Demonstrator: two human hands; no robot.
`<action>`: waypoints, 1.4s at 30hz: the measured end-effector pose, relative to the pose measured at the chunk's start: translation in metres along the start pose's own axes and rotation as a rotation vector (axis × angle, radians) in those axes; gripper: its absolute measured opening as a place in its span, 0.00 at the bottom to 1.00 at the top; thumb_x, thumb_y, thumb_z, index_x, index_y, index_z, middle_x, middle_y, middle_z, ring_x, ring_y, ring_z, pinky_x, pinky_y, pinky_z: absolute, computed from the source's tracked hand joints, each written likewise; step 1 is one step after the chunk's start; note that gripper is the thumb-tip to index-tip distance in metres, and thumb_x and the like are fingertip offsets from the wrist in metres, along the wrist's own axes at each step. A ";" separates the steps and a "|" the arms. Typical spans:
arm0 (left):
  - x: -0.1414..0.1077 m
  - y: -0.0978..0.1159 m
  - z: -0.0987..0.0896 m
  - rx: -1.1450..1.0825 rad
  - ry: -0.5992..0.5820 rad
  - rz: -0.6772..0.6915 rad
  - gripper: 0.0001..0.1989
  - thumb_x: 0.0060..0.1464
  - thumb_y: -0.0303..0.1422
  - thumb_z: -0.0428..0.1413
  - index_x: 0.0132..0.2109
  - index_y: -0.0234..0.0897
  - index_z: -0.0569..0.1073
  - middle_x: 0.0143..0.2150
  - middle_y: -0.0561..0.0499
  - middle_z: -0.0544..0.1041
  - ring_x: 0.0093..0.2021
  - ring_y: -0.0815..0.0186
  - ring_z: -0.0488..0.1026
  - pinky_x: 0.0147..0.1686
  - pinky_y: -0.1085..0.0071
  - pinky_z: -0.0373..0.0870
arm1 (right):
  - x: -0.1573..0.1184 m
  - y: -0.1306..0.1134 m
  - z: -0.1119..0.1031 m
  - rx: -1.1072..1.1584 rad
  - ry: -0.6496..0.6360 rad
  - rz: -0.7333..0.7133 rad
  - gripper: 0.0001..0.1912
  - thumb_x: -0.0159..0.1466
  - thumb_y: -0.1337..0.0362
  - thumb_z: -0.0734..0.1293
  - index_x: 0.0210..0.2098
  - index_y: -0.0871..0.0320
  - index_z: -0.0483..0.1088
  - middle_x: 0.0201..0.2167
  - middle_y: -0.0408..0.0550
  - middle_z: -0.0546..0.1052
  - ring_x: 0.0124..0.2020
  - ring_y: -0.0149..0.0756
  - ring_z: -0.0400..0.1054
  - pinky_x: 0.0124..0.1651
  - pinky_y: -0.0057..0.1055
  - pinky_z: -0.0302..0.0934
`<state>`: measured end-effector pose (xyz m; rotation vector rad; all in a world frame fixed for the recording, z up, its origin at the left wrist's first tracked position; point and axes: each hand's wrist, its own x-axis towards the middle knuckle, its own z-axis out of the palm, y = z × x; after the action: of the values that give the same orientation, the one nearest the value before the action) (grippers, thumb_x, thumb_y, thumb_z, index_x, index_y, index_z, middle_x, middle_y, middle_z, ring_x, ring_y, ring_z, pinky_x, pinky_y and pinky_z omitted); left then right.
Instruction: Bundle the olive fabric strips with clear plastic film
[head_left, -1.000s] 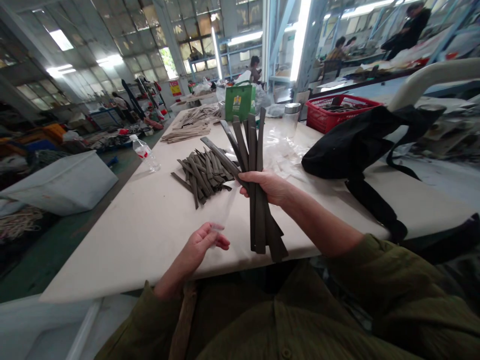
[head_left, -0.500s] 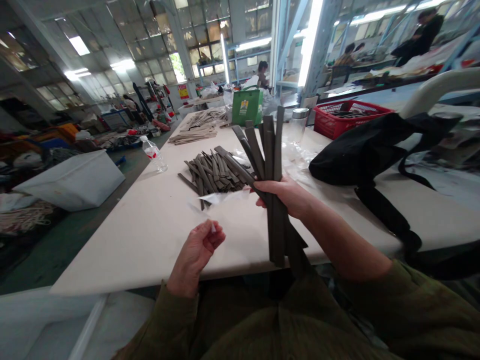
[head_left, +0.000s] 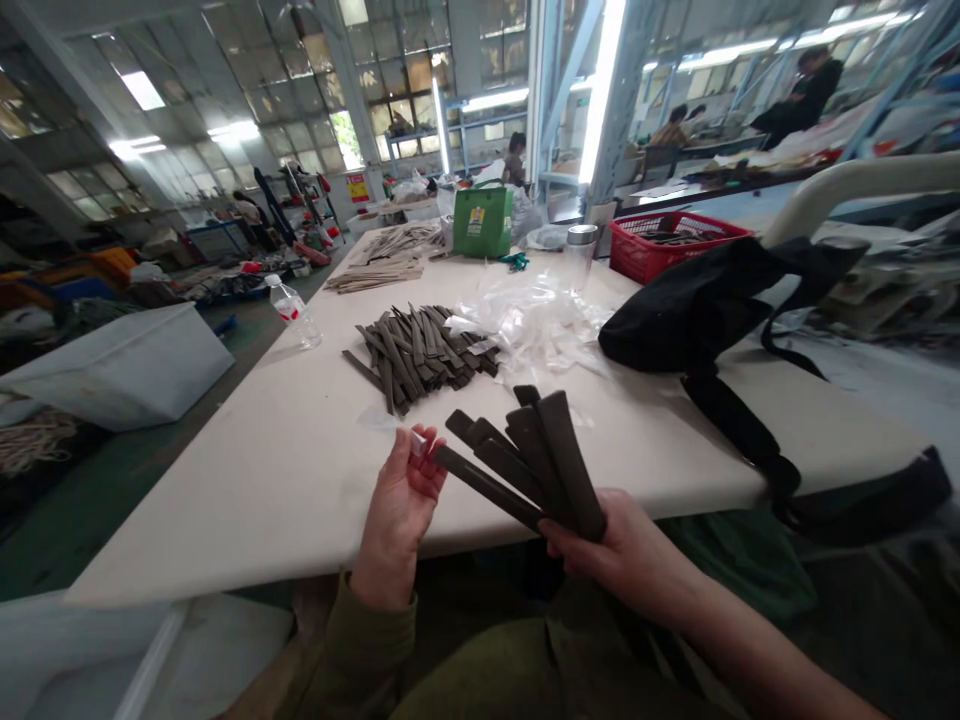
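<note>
My right hand (head_left: 607, 535) is wrapped round a fanned bundle of dark grey-brown strips (head_left: 559, 460), held at the table's front edge with the strip ends pointing up and left. To the left, my left hand (head_left: 401, 500) pinches a small piece of thin clear plastic (head_left: 418, 442) between thumb and fingers. Its fingertips are close to the end of one strip of the bundle; whether they touch is unclear. Beyond both hands a loose pile of similar dark strips (head_left: 420, 350) lies on the white table (head_left: 247, 480). Crumpled clear plastic (head_left: 540, 315) lies right of the pile.
Behind the pile stand a green bag (head_left: 482, 222), a lidded jar (head_left: 581, 255) and a red basket (head_left: 637, 250). A black bag (head_left: 667, 300) with a strap lies at the right. Near the left edge is a bottle (head_left: 295, 312), with more strips (head_left: 375, 275) farther back.
My right hand has moved down and toward me, and the strip bundle has tilted and dropped with it. My left hand is now beside one strip's end. The view has shifted slightly.
</note>
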<state>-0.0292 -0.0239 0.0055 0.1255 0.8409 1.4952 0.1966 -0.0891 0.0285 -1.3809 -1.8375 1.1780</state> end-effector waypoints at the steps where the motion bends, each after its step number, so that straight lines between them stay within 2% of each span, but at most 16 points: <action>1: -0.003 -0.003 0.002 -0.002 -0.010 0.003 0.07 0.58 0.32 0.57 0.32 0.35 0.75 0.29 0.53 0.80 0.29 0.71 0.78 0.33 0.75 0.75 | -0.001 0.002 0.003 -0.044 0.024 -0.033 0.10 0.61 0.61 0.64 0.25 0.57 0.69 0.19 0.44 0.74 0.20 0.35 0.69 0.23 0.27 0.59; 4: -0.007 -0.009 0.001 0.001 -0.033 0.006 0.05 0.56 0.30 0.58 0.32 0.35 0.75 0.30 0.54 0.80 0.29 0.71 0.77 0.31 0.76 0.75 | -0.004 0.007 0.011 -0.156 0.084 -0.121 0.10 0.61 0.62 0.63 0.24 0.56 0.68 0.19 0.43 0.74 0.21 0.35 0.68 0.24 0.27 0.58; 7: -0.008 -0.013 -0.004 0.035 -0.055 -0.008 0.04 0.54 0.30 0.60 0.32 0.35 0.75 0.30 0.53 0.81 0.29 0.70 0.77 0.30 0.76 0.75 | -0.006 0.012 0.017 -0.202 0.125 -0.141 0.11 0.62 0.61 0.63 0.24 0.56 0.68 0.20 0.44 0.74 0.22 0.36 0.67 0.25 0.28 0.58; 13: -0.019 -0.040 -0.007 0.149 -0.205 -0.036 0.10 0.44 0.34 0.67 0.32 0.34 0.77 0.31 0.51 0.81 0.31 0.68 0.77 0.33 0.74 0.75 | 0.007 0.016 0.025 -0.042 0.153 -0.086 0.13 0.62 0.60 0.63 0.23 0.57 0.70 0.17 0.43 0.73 0.19 0.35 0.67 0.24 0.27 0.58; 16: -0.020 -0.046 -0.005 0.212 -0.268 -0.018 0.11 0.44 0.36 0.67 0.31 0.32 0.77 0.30 0.50 0.80 0.30 0.69 0.76 0.34 0.74 0.74 | 0.011 0.017 0.026 0.017 0.127 -0.077 0.13 0.61 0.60 0.63 0.24 0.58 0.71 0.17 0.43 0.73 0.20 0.34 0.68 0.25 0.26 0.60; 19: -0.017 -0.041 -0.007 0.210 -0.228 0.057 0.11 0.43 0.36 0.67 0.31 0.32 0.77 0.29 0.51 0.80 0.29 0.70 0.76 0.34 0.74 0.74 | 0.009 0.022 0.027 0.038 0.055 -0.062 0.12 0.61 0.61 0.63 0.26 0.59 0.73 0.19 0.44 0.75 0.23 0.35 0.70 0.27 0.26 0.61; 22: -0.019 -0.046 -0.010 0.242 -0.207 0.108 0.12 0.42 0.36 0.67 0.30 0.32 0.77 0.29 0.52 0.80 0.30 0.70 0.75 0.35 0.74 0.73 | 0.008 0.026 0.028 0.042 0.060 -0.055 0.12 0.62 0.61 0.63 0.26 0.59 0.73 0.20 0.45 0.76 0.22 0.35 0.70 0.26 0.26 0.60; 26: -0.032 -0.068 -0.011 0.431 -0.385 0.005 0.11 0.48 0.37 0.64 0.30 0.31 0.78 0.25 0.51 0.78 0.25 0.71 0.72 0.32 0.73 0.71 | 0.016 0.024 0.025 0.031 0.151 -0.122 0.17 0.63 0.58 0.62 0.21 0.59 0.70 0.18 0.44 0.74 0.22 0.34 0.68 0.27 0.27 0.59; 28: -0.033 -0.067 -0.008 0.456 -0.436 0.021 0.10 0.50 0.36 0.63 0.32 0.32 0.78 0.26 0.51 0.78 0.26 0.70 0.72 0.32 0.73 0.70 | 0.018 0.024 0.025 0.033 0.163 -0.135 0.19 0.63 0.57 0.62 0.20 0.59 0.69 0.18 0.44 0.74 0.22 0.34 0.68 0.27 0.27 0.59; 30: -0.027 -0.057 -0.004 0.359 -0.392 0.125 0.11 0.49 0.38 0.63 0.36 0.34 0.78 0.32 0.50 0.79 0.31 0.69 0.74 0.35 0.73 0.70 | 0.019 0.027 0.027 0.053 0.130 -0.113 0.18 0.63 0.56 0.62 0.22 0.60 0.71 0.19 0.45 0.75 0.22 0.34 0.69 0.27 0.27 0.60; 32: -0.020 -0.047 -0.001 0.243 -0.292 0.231 0.13 0.46 0.38 0.65 0.38 0.35 0.78 0.36 0.50 0.80 0.36 0.68 0.75 0.39 0.73 0.70 | 0.018 0.030 0.032 0.075 0.091 -0.090 0.18 0.64 0.57 0.61 0.24 0.60 0.72 0.19 0.45 0.75 0.22 0.35 0.70 0.27 0.26 0.60; 34: -0.018 -0.047 -0.002 0.227 -0.216 0.247 0.13 0.44 0.37 0.66 0.36 0.34 0.78 0.34 0.50 0.80 0.35 0.69 0.75 0.39 0.74 0.70 | 0.020 0.033 0.035 0.066 0.092 -0.103 0.17 0.64 0.58 0.61 0.24 0.60 0.72 0.19 0.45 0.75 0.22 0.35 0.70 0.28 0.26 0.61; 36: -0.021 -0.056 -0.005 0.302 -0.219 0.179 0.11 0.44 0.36 0.66 0.33 0.33 0.78 0.31 0.51 0.79 0.30 0.70 0.73 0.34 0.75 0.69 | 0.023 0.033 0.037 0.025 0.138 -0.140 0.16 0.63 0.58 0.62 0.23 0.60 0.71 0.20 0.45 0.75 0.23 0.35 0.69 0.28 0.27 0.60; 39: -0.028 -0.068 -0.010 0.388 -0.302 0.085 0.10 0.48 0.36 0.64 0.32 0.32 0.77 0.28 0.52 0.77 0.27 0.71 0.71 0.31 0.75 0.68 | 0.026 0.033 0.037 -0.002 0.185 -0.174 0.16 0.63 0.58 0.62 0.22 0.59 0.69 0.20 0.44 0.74 0.23 0.35 0.68 0.28 0.27 0.60; 42: -0.021 -0.054 -0.007 0.277 -0.263 0.218 0.11 0.46 0.37 0.65 0.34 0.34 0.77 0.31 0.51 0.78 0.32 0.69 0.74 0.35 0.74 0.70 | 0.024 0.036 0.038 0.021 0.142 -0.172 0.17 0.64 0.58 0.61 0.23 0.59 0.71 0.20 0.44 0.75 0.23 0.35 0.69 0.28 0.27 0.60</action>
<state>0.0143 -0.0523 -0.0210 0.6237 0.8345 1.5158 0.1740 -0.0747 -0.0221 -1.2346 -1.7987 0.9833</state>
